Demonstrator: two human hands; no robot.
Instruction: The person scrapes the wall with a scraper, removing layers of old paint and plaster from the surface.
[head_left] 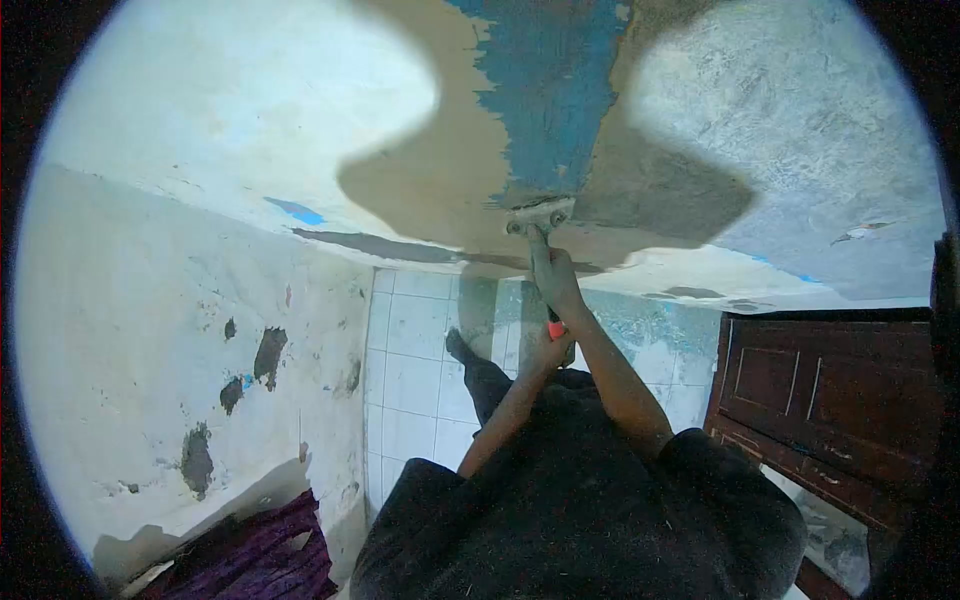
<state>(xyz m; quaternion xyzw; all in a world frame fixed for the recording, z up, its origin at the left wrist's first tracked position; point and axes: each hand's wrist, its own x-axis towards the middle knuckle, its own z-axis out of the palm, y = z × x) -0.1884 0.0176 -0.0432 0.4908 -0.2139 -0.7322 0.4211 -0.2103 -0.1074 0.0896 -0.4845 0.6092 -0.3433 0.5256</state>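
Observation:
Both my hands are closed around the handle of a scraper, whose wide metal head lies against the wall at the lower end of a blue painted strip. My right hand grips higher up, just below the scraper head. Lower down, my left hand is wrapped round the handle's end, where a red part shows. Beige and grey patches border the blue strip, its edges ragged. A shadow falls over the wall around the scraper.
At the left stands another wall with grey chipped patches. Purple cloth lies at the bottom left. White floor tiles show below, and a dark wooden cabinet stands at the right.

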